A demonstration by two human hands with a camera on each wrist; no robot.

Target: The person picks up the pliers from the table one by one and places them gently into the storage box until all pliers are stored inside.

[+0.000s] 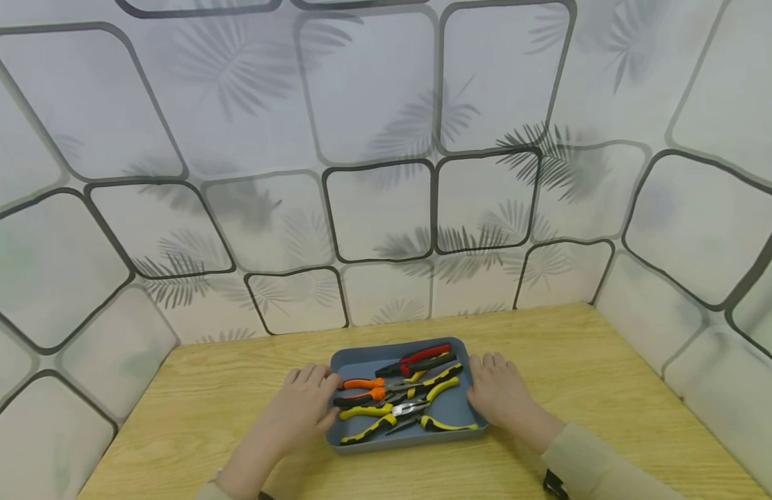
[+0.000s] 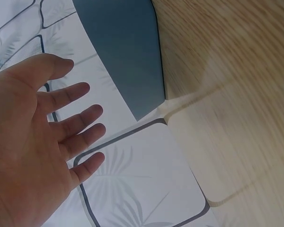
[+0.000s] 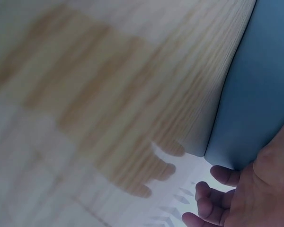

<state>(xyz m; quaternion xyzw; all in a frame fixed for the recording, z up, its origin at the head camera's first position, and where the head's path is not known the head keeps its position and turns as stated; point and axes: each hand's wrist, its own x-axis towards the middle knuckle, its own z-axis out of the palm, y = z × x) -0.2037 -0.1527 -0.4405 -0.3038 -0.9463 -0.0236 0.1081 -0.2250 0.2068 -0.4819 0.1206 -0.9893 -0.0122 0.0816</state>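
Observation:
A blue-grey tray [image 1: 406, 444] stands on the table and holds several pliers. Red-and-black-handled pliers [image 1: 426, 357] lie at its back right, and orange-and-black-handled pliers [image 1: 368, 396] at its left. Several yellow-and-black pliers [image 1: 376, 412] overlap in the middle and front. My left hand [image 1: 303, 406] is at the tray's left side. In the left wrist view its fingers [image 2: 83, 113] are spread and slightly bent beside the tray wall [image 2: 125, 52]. At the right side is my right hand [image 1: 499, 392]; the right wrist view shows its fingers loosely bent near the wall [image 3: 251, 90]. Contact is unclear.
The wood-grain table [image 1: 192, 403] extends around the tray. A patterned white wall [image 1: 386, 222] rises behind the table, with side walls at left and right. A small black object [image 1: 554, 484] shows beneath the right sleeve.

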